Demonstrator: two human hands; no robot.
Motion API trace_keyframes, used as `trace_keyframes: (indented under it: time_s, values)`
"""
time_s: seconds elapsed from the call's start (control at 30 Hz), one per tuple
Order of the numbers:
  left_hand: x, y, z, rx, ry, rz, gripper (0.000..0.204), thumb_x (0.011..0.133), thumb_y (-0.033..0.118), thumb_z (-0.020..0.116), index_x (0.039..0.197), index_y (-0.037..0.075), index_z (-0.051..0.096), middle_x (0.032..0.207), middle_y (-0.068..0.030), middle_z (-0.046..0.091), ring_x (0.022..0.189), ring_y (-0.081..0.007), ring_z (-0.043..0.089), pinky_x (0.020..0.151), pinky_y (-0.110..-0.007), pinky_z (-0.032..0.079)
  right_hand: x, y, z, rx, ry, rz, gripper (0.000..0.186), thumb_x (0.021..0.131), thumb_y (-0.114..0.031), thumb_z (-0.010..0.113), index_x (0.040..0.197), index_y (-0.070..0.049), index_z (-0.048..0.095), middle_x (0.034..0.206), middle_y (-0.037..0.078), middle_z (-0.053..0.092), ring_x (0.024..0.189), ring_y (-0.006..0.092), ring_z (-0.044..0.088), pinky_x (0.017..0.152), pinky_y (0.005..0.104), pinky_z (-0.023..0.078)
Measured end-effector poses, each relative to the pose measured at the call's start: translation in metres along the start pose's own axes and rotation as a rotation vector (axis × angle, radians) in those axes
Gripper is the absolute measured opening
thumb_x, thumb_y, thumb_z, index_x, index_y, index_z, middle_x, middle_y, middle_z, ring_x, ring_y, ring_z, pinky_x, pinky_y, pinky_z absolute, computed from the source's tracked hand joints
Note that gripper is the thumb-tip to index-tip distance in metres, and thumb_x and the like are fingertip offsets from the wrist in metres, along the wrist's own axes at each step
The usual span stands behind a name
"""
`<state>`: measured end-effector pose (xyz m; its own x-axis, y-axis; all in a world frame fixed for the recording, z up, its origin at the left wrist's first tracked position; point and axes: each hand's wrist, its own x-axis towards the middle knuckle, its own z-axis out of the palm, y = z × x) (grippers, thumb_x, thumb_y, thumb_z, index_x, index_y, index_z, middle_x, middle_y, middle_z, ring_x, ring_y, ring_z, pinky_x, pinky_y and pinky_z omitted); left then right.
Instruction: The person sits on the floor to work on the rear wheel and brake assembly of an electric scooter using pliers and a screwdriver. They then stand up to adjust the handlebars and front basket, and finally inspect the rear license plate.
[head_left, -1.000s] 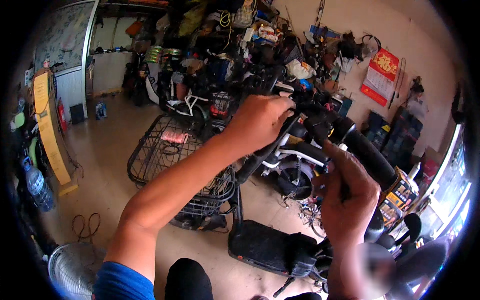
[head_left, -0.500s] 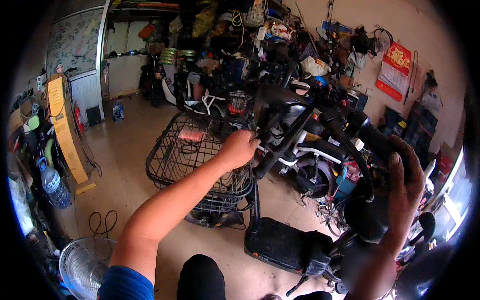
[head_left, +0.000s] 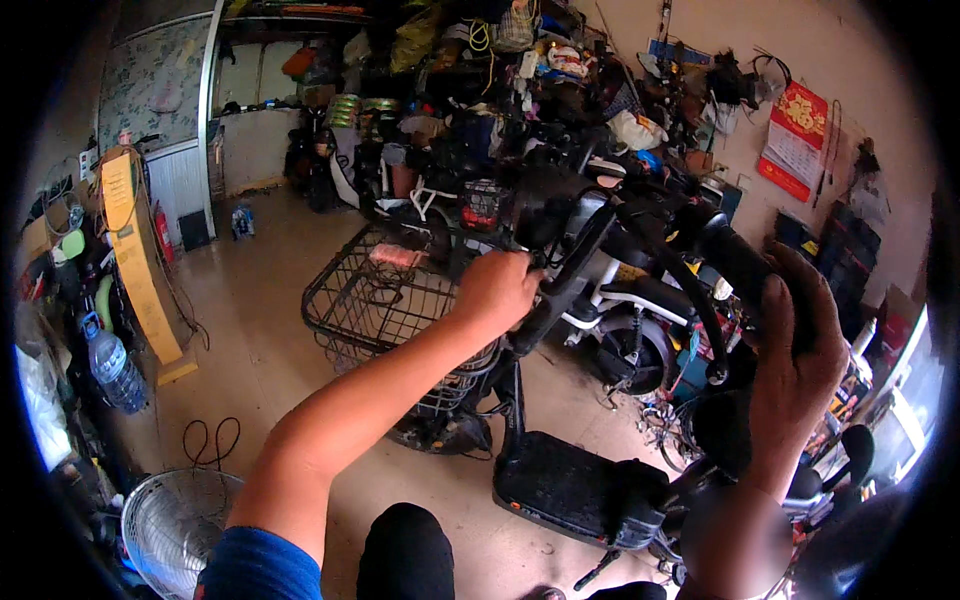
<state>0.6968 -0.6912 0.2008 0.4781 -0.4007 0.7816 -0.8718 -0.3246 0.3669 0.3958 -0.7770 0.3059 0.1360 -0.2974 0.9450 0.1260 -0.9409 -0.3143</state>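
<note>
A black electric scooter stands before me, with a wire basket (head_left: 345, 300) at its front and a flat black footboard (head_left: 575, 490). My left hand (head_left: 498, 292) is closed beside the basket's right side, close to the handlebar's left end. What its fingers hold, if anything, is hidden behind the hand. My right hand (head_left: 803, 345) wraps thumb and fingers around the outer end of the black right handlebar grip (head_left: 732, 255). Below that grip curves a black brake lever (head_left: 700, 310). A reddish block (head_left: 398, 256) shows through the basket's wires.
Another scooter with a white frame (head_left: 625, 295) stands just beyond the handlebar. Loose cables (head_left: 665, 432) lie on the floor at right. A fan (head_left: 170, 525) stands at lower left, near a water jug (head_left: 115, 365) and a tall yellow panel (head_left: 140, 265). Cluttered shelves fill the back.
The handlebar has turned slightly, its right grip shifting left with my right hand on it. My left hand has moved a little right, and the basket's angle has changed.
</note>
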Motion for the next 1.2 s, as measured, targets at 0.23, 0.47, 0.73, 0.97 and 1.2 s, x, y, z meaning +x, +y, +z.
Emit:
trace_keyframes:
  time_s: [0.23,0.47,0.73,0.97,1.2]
  values:
    - [-0.01,-0.018,0.001,0.181,-0.263,0.005,0.025,0.087,0.025,0.074,0.095,0.002,0.076,0.097,-0.0225,0.073,0.096,-0.0426,0.07,0.086,-0.052,0.055,-0.004,-0.002,-0.005,0.008,-0.008,-0.008,0.031,0.099,-0.011,0.07,0.128,0.0,0.068,0.106,0.012,0.076,0.094,0.0147,0.07,0.08,0.0282,0.056]
    - [-0.005,-0.021,0.031,0.281,-0.219,0.017,0.032,0.085,0.033,0.078,0.085,0.001,0.077,0.09,-0.0205,0.073,0.088,-0.0426,0.071,0.08,-0.051,0.056,-0.003,-0.012,-0.001,-0.071,0.008,-0.038,0.026,0.097,-0.007,0.071,0.121,0.002,0.07,0.102,0.015,0.077,0.094,0.0157,0.072,0.086,0.0307,0.056]
    - [0.011,-0.045,0.039,0.219,-0.145,0.006,0.032,0.082,0.033,0.08,0.082,0.0,0.075,0.084,-0.0224,0.071,0.083,-0.043,0.07,0.074,-0.053,0.054,-0.004,-0.014,0.018,-0.03,0.087,-0.079,0.034,0.099,-0.013,0.072,0.131,-0.004,0.069,0.113,0.011,0.077,0.103,0.0157,0.071,0.092,0.0296,0.056]
    - [-0.009,-0.024,-0.016,0.199,-0.126,0.12,0.03,0.085,0.027,0.078,0.097,0.0,0.075,0.092,-0.0228,0.072,0.087,-0.0457,0.068,0.077,-0.053,0.054,-0.004,-0.009,0.002,0.077,-0.054,-0.149,0.042,0.096,-0.009,0.073,0.138,-0.006,0.065,0.12,0.012,0.075,0.108,0.0166,0.071,0.095,0.0307,0.056]
    - [-0.24,-0.009,0.027,-0.448,-0.098,-0.508,0.033,0.099,0.031,0.072,0.111,0.001,0.07,0.092,-0.0096,0.069,0.082,-0.0219,0.067,0.075,-0.036,0.056,0.005,-0.023,0.017,0.082,-0.027,-0.196,0.039,0.093,-0.001,0.073,0.131,-0.002,0.067,0.117,0.014,0.076,0.104,0.015,0.071,0.088,0.0283,0.056]
